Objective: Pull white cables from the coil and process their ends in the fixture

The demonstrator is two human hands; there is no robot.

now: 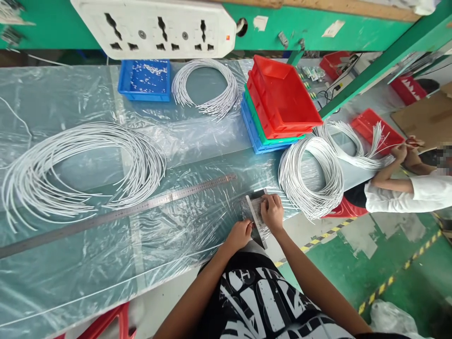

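Note:
A small metal fixture [257, 217] with a pale bar sits at the table's front edge, close to my body. My left hand [240, 234] is closed at the fixture's left side, its thumb and fingertips pinched together; what they hold is too small to name. On the fixture's right side rests my right hand [272, 213], its fingers bent over the metal. To the right of it lies a coil of white cables [310, 179]. A long steel ruler [169, 197] stretches leftward across the plastic-covered table from near the fixture.
Stacked red, green and blue trays [282, 103] stand behind the fixture. A larger cable coil [84, 165] lies left, a smaller one [206, 87] and a blue tray [144, 80] at the back. A power strip [155, 28] hangs above. At the right, another person's hands [402, 153] handle cables.

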